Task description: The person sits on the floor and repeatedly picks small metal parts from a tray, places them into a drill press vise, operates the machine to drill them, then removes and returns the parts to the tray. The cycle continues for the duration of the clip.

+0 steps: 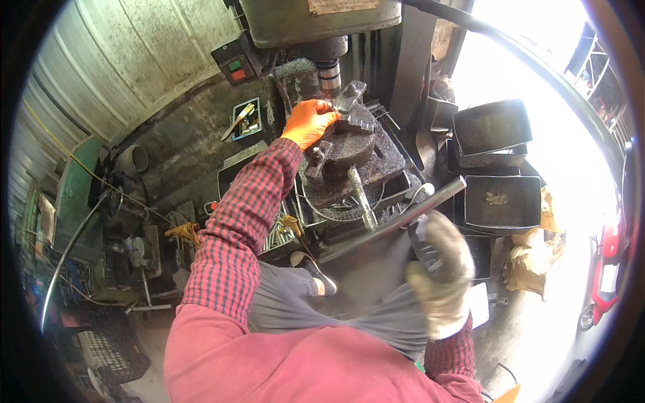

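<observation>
The dark clamp [353,146] just to the right of our orange-gloved left grip [309,123], whether it pinches something we cannot tell, our blurred right grip [443,265] near the metal bar [403,219], hold also unclear

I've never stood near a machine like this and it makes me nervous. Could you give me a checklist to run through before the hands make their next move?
1. Left hand well clear of the spindle: not ok; its gloved fingers are close to the spindle's lower end.
2. Spindle at a standstill: cannot tell from one still picture.
3. Right hand firmly on the metal bar: cannot tell; the hand is beside it but blurred.
4. Green button and red button uncovered: ok, both show plainly.
5. Brush away from the spindle: ok, it lies off to the left.
</observation>
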### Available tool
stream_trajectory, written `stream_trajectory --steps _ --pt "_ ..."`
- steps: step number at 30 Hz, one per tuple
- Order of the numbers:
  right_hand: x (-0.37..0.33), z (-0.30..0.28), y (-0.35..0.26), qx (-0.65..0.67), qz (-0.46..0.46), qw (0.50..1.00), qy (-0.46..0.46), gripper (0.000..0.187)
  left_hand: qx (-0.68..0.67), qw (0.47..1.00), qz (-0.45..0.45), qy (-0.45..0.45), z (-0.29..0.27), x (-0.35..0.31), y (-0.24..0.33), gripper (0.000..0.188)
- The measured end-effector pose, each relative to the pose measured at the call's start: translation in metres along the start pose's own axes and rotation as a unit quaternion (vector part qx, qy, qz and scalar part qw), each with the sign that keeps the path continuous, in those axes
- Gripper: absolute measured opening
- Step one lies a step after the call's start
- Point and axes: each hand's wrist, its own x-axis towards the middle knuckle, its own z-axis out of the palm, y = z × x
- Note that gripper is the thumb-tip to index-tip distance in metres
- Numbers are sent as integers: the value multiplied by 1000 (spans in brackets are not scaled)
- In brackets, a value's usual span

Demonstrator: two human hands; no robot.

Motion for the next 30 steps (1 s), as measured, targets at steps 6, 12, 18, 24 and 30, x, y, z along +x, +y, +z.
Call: stream_trajectory --steps 6,12,18,24,30 --pt "28 61 69 -206 -77 971 -98 34 -14 1000 -11 -15 -2 1 2 27" --pt "-21 134 56 177 437 863 -181 35 -15 1000 21 -16 -4 1 1 25" --pt "11 113 19 505 221 802 -231 65 -73 996 -18 -43 -5 3 2 19" --pt "31 40 104 -322 -131 896 -277 78 -73 997 -13 -20 0 5 -3 16" --pt "-47 157 94 243 316 885 -240 58 -107 994 -21 -32 -4 3 4 17"
